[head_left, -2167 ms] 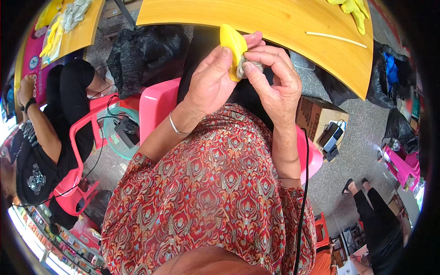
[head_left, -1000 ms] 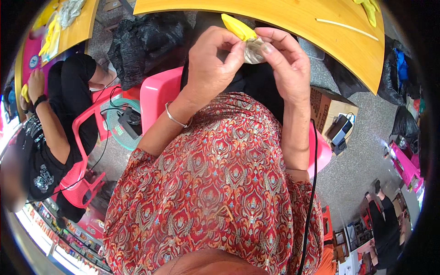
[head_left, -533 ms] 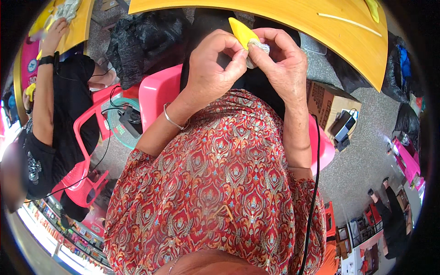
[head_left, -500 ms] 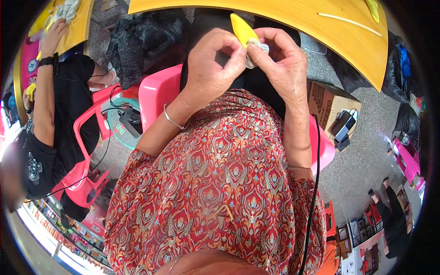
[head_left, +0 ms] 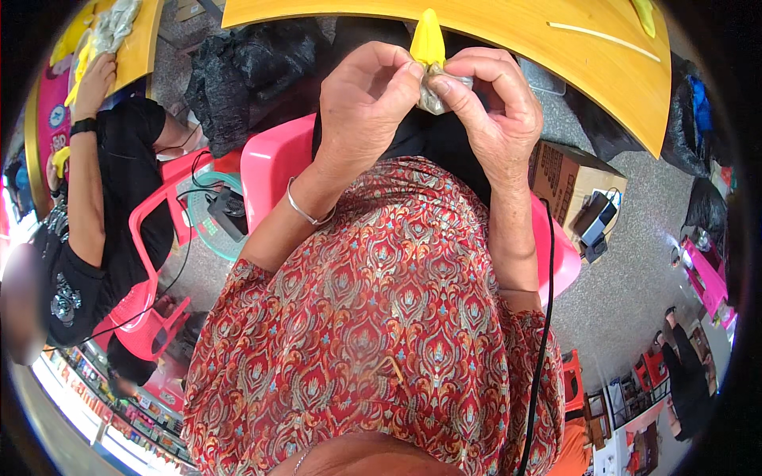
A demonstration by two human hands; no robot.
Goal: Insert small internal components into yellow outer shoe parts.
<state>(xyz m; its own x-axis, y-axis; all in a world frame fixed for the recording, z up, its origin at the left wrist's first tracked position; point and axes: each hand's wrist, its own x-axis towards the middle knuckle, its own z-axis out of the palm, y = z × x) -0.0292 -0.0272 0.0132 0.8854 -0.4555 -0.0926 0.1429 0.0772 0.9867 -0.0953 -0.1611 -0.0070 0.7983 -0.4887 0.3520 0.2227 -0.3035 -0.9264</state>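
Observation:
A yellow, pointed cone-like piece (head_left: 429,40) stands tip away from me, near the table's edge. Crumpled whitish, semi-transparent material (head_left: 431,101), perhaps plastic film, bunches at its near, wide end. My left hand (head_left: 367,103) pinches the left side of that end between thumb and forefinger. On the opposite side, my right hand (head_left: 500,111) is closed, its thumb and forefinger gripping the piece where the crumpled material comes out. The thumbs and fingers partly cover the rim of the yellow piece.
A yellow table (head_left: 476,24) curves ahead, bearing a thin pale stick (head_left: 603,40) and another yellow piece (head_left: 644,17). At left, a co-worker's hand (head_left: 97,83) works over a yellow tabletop. Black bags (head_left: 238,71), a pink chair (head_left: 274,155) and a cardboard box (head_left: 571,178) stand around me.
The yellow piece has turned more upright and its tip has shifted right and away from me. Both hands keep hold; the crumpled material shows more. The co-worker's hand has moved slightly.

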